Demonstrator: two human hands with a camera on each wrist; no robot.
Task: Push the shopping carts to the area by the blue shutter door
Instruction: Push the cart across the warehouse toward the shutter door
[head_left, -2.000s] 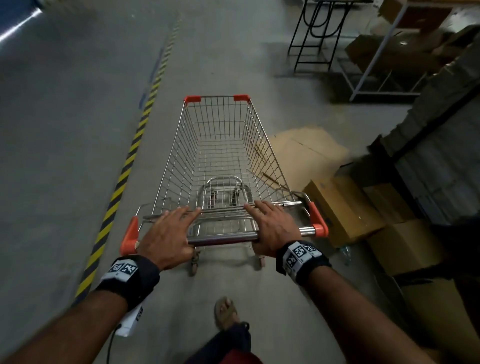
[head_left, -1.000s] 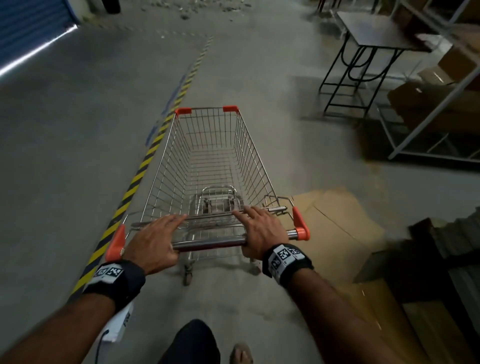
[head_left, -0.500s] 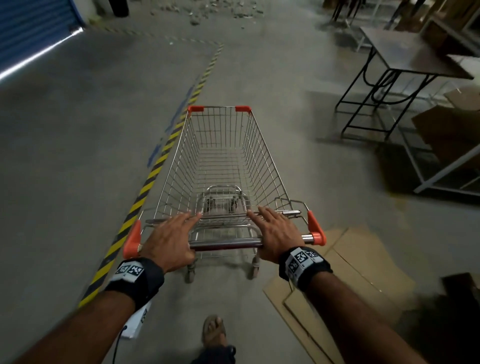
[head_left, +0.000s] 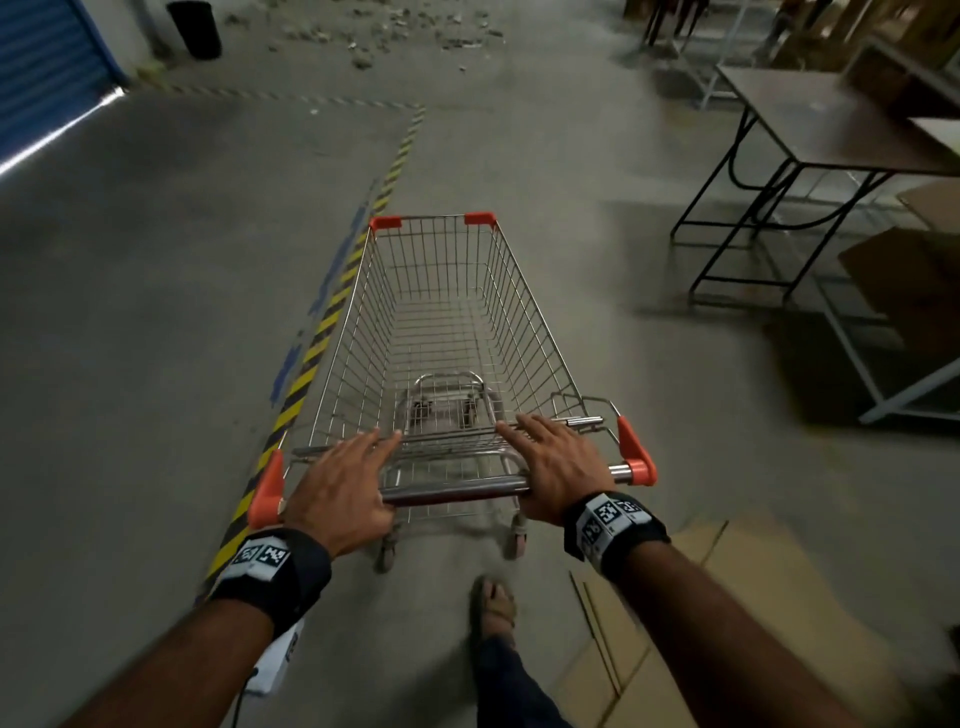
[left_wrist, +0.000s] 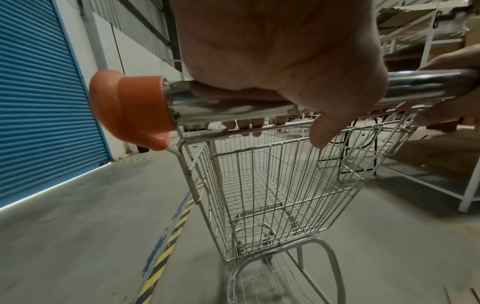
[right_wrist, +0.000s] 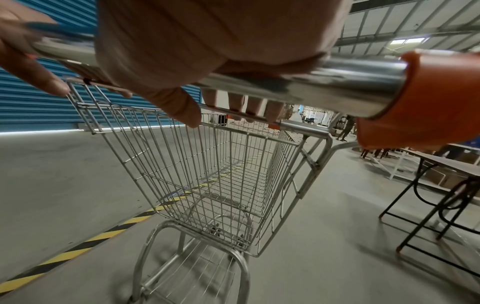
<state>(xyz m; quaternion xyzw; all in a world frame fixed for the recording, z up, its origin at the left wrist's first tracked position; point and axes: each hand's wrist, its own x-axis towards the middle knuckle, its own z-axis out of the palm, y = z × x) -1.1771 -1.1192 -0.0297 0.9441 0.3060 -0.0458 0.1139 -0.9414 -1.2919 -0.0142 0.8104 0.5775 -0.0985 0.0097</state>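
Observation:
An empty wire shopping cart with orange corner caps stands straight ahead of me on the concrete floor. My left hand presses its palm on the left part of the chrome handle bar, fingers stretched forward to the basket's rear rail. My right hand lies the same way on the right part. In the left wrist view the left hand rests on the bar; in the right wrist view the right hand does likewise. The blue shutter door is far left, also seen as the blue shutter.
A yellow-black floor stripe runs along the cart's left side. On the right stand a dark table and a white rack with boxes. Flattened cardboard lies by my right foot. A black bin and rubble lie ahead.
The cart has rolled forward with both hands staying on the handle. The cardboard and boxes have slid back to my right, and the shutter, bin and rubble have come closer.

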